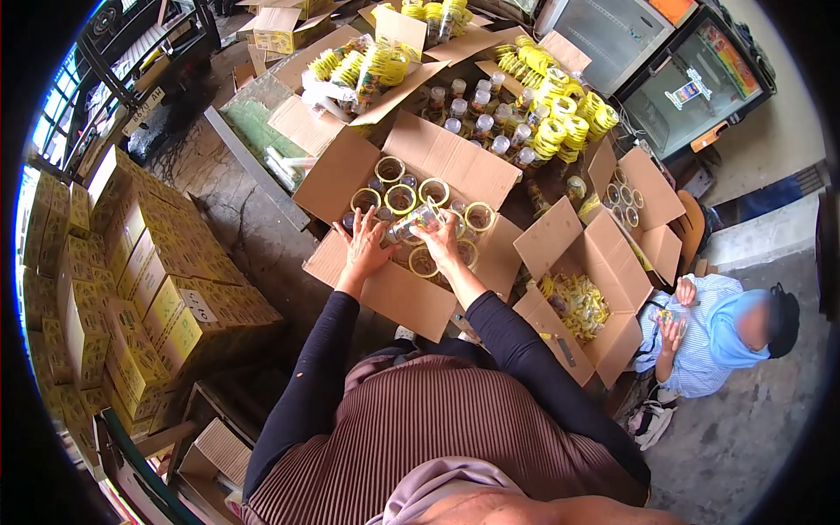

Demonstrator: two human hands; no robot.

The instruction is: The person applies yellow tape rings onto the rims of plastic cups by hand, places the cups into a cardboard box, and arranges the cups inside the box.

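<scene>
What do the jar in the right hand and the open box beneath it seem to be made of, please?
The jar in the right hand looks like clear, glossy plastic, being see-through with bright glints, though glass is possible. The open box looks like matte brown cardboard, judging by its stiff, folded-out flaps.

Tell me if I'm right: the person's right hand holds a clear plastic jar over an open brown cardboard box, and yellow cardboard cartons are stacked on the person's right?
Nearly: the yellow cardboard cartons are stacked on the person's left, not right, as the head view shows. The right hand does hold the clear plastic jar over the open brown cardboard box.
</scene>
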